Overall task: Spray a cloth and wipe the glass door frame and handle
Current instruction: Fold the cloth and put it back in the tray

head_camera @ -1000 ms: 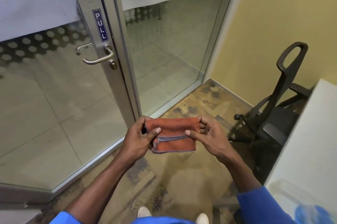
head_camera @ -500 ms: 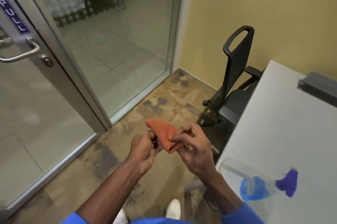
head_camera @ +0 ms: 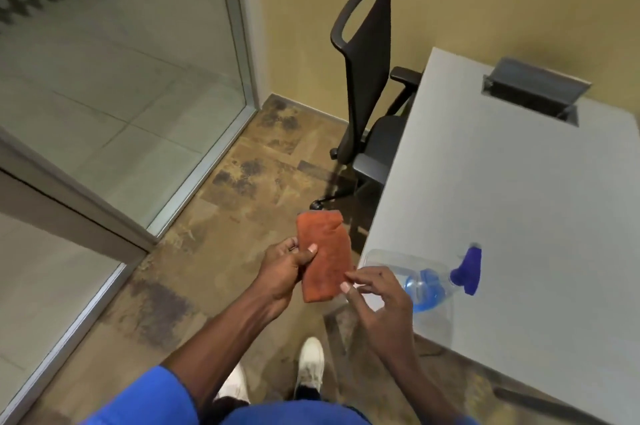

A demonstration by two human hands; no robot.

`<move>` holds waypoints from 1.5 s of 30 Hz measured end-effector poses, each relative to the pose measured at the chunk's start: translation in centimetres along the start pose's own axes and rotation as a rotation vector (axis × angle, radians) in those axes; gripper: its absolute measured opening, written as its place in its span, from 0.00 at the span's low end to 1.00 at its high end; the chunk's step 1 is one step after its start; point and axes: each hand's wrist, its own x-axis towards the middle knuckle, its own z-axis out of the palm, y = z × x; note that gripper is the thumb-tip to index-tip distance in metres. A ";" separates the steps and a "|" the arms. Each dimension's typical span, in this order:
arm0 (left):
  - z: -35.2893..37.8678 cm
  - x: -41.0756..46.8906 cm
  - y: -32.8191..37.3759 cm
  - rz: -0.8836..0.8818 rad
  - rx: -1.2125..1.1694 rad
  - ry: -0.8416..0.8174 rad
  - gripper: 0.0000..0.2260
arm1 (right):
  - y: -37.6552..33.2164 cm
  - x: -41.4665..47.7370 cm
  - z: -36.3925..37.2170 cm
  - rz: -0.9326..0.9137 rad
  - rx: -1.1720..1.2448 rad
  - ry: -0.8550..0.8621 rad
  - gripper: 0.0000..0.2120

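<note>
A folded orange cloth (head_camera: 323,255) stands upright in my left hand (head_camera: 285,268), thumb across its face. My right hand (head_camera: 379,296) hovers at the cloth's lower right edge, fingers apart, fingertips just touching or barely off it. A clear spray bottle with blue liquid and a purple trigger head (head_camera: 436,281) lies on its side at the near corner of the grey table (head_camera: 519,199), right beside my right hand. The glass door's metal frame (head_camera: 74,203) runs along the left; its handle is out of view.
A black office chair (head_camera: 367,78) stands against the yellow wall, tucked by the table's far left edge. A fixed glass panel (head_camera: 121,61) with a metal frame fills the upper left. A cable flap (head_camera: 535,85) sits open in the table top. My white shoes (head_camera: 310,365) are on brown carpet.
The view has swung right, away from the door handle toward the table and bottle. The cloth went from a two-handed hold to my left hand alone; my right hand has come off it.
</note>
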 end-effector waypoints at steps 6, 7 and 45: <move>2.3 2.7 -2.2 -0.067 0.119 -0.131 0.12 | 2.9 1.9 -0.6 0.647 0.085 0.093 0.28; 2.8 3.0 -2.5 -0.071 0.146 -0.148 0.11 | 3.4 2.2 -0.7 0.696 0.140 0.083 0.29; 8.5 3.9 -11.7 0.512 1.325 -0.134 0.10 | 10.6 3.4 1.6 0.805 -0.128 0.358 0.08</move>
